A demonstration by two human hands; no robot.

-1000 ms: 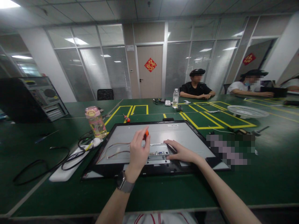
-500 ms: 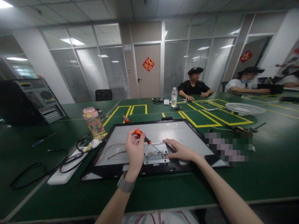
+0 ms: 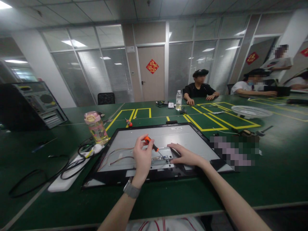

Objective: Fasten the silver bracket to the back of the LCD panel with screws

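My left hand (image 3: 142,157) is closed around the orange and black handle of a screwdriver (image 3: 156,149). The screwdriver slants down to the right, its tip at a small circuit board (image 3: 164,157) on a metal bracket (image 3: 160,162). Beside the bracket's right end lies my right hand (image 3: 186,156), fingers stretched out and thumb apart, touching the bracket area. Under both hands, a flat display panel (image 3: 192,136) with a grey back and black frame lies on the table. Thin wires (image 3: 120,158) run from the bracket area toward the panel's left side.
To the left are a power strip (image 3: 64,176) with black cables, a pink-lidded bottle (image 3: 96,128) and a computer case (image 3: 36,104). A red-handled screwdriver (image 3: 129,123) lies behind the panel. Rightward sits a white round part (image 3: 251,111). People sit across the table (image 3: 192,199).
My left hand and the screwdriver have shifted slightly right and down, with the handle turned a little. My right hand stays in place. Another person now shows in the right background.
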